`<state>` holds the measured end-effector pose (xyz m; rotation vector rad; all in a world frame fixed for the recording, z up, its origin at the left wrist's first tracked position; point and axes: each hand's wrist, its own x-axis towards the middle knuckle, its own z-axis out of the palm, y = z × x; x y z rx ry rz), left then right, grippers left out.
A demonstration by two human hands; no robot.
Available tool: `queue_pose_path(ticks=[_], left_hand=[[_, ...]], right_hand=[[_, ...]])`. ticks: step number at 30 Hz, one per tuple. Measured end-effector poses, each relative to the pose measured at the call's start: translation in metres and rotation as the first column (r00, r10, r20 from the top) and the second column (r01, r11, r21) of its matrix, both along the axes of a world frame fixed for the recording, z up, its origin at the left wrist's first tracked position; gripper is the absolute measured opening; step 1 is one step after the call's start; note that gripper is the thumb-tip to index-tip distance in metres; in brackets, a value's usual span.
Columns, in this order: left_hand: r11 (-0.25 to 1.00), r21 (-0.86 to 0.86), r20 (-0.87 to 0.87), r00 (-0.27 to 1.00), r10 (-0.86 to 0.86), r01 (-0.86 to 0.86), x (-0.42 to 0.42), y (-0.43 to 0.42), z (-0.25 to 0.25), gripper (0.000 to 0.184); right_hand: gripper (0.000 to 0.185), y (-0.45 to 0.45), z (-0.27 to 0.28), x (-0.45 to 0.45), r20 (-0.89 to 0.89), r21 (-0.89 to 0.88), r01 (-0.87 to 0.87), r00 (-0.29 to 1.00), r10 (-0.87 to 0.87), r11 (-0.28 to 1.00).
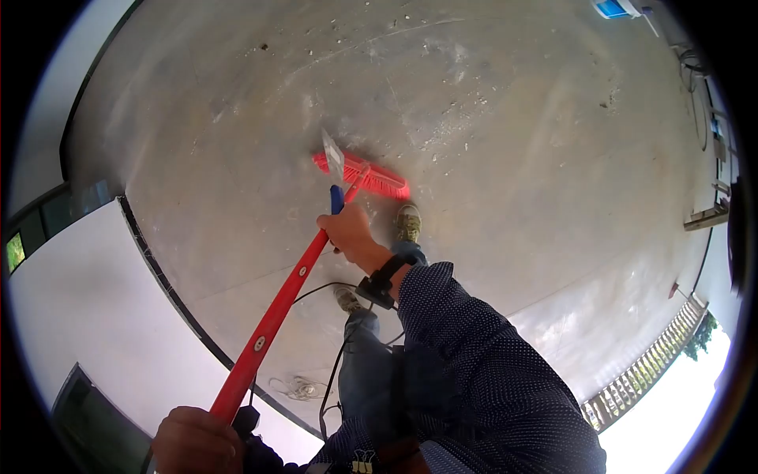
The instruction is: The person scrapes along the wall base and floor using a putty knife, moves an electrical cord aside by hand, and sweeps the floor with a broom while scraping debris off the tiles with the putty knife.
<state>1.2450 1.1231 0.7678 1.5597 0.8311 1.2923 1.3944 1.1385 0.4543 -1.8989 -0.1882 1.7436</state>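
Observation:
A red broom [379, 180] rests its bristles on the concrete floor, and its long red handle [276, 312] runs down to the lower left. My left hand [197, 442] is wrapped round the upper end of that handle. Farther down the handle, close to the broom head, my right hand [347, 229] is closed round it. The same right hand also holds a scraper with a blue handle [337, 199], whose pale flat blade [333, 158] points away over the broom head.
White and blue bucket [614, 9] at the top right; cables [691, 63] along the right wall. Debris [458, 118] lies beyond the broom. A black cable [330, 379] loops by my legs, near coiled cord [298, 388]. A balustrade [647, 363] stands lower right.

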Motion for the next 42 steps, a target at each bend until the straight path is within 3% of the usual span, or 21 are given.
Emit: queue_pose_path(ticks=[1,3,6,8,11,13,16,19,23,26,28,32,35,38,41,42], left_hand=[[0.997,-0.011,-0.03,0.996,-0.083,0.083,0.016,0.009,-0.007,0.026],[0.994,-0.063,-0.082,0.993,-0.089,0.084,0.048,0.009,-0.022,0.029],[0.948,-0.241,0.007,0.977,-0.212,0.207,0.054,-0.002,-0.06,0.028],[0.945,-0.325,-0.097,0.993,-0.072,0.037,0.077,-0.005,-0.094,0.033],[0.906,-0.42,-0.217,0.963,-0.161,0.057,0.086,-0.006,-0.155,0.04],[0.867,-0.491,-0.151,0.972,-0.178,0.083,0.094,-0.011,-0.179,0.039],[0.887,-0.441,-0.116,0.971,-0.21,0.139,0.106,-0.014,-0.175,0.038],[0.899,-0.419,-0.21,0.949,-0.234,0.128,0.086,-0.008,-0.122,0.036],[0.942,-0.303,-0.207,0.975,0.085,-0.147,0.051,-0.021,-0.057,0.028],[0.969,-0.114,-0.036,0.976,0.215,-0.218,0.038,-0.022,-0.025,0.031],[0.971,-0.055,0.098,0.967,0.237,-0.233,0.029,-0.024,-0.007,0.042],[0.988,0.042,0.154,0.978,0.14,-0.148,0.014,-0.017,0.024,0.046],[0.994,0.09,0.041,0.997,0.058,-0.061,0.018,0.003,0.044,0.044],[0.991,0.124,-0.128,0.99,0.058,-0.043,0.032,0.023,0.05,0.038],[0.994,0.05,-0.273,0.957,0.103,-0.092,0.052,0.047,0.029,0.04],[0.998,0.013,-0.387,0.92,0.058,-0.057,0.057,0.061,0.02,0.032]], right_hand=[[0.027,0.01,-0.007,0.029,0.049,0.013,0.037,0.998,-0.037,0.999],[0.024,0.022,-0.022,0.082,0.151,0.062,0.066,0.986,-0.075,0.996],[0.022,0.036,-0.044,0.151,0.205,0.117,0.146,0.964,-0.167,0.982],[0.02,0.048,-0.06,0.187,0.258,0.16,0.213,0.933,-0.249,0.964],[0.019,0.062,-0.099,0.236,0.324,0.229,0.262,0.888,-0.327,0.937],[0.019,0.069,-0.107,0.261,0.363,0.209,0.268,0.872,-0.329,0.941],[0.02,0.069,-0.092,0.269,0.395,0.226,0.23,0.866,-0.305,0.946],[0.019,0.06,-0.057,0.233,0.375,0.252,0.241,0.868,-0.324,0.937],[0.023,0.035,-0.012,0.157,0.167,0.211,0.236,0.947,-0.273,0.948],[0.025,0.021,0.023,0.104,-0.011,0.114,0.237,0.971,-0.237,0.965],[0.024,0.015,0.033,0.071,-0.097,0.073,0.221,0.972,-0.213,0.973],[0.022,0.022,0.052,0.008,-0.287,0.031,0.237,0.933,-0.219,0.971],[0.017,0.038,0.054,-0.039,-0.514,-0.061,0.251,0.822,-0.246,0.966],[0.015,0.054,0.06,-0.081,-0.72,-0.266,0.304,0.569,-0.398,0.915],[0.016,0.067,0.052,-0.109,-0.804,-0.414,0.333,0.304,-0.512,0.848],[0.014,0.076,0.047,-0.112,-0.802,-0.428,0.351,0.278,-0.529,0.833]])
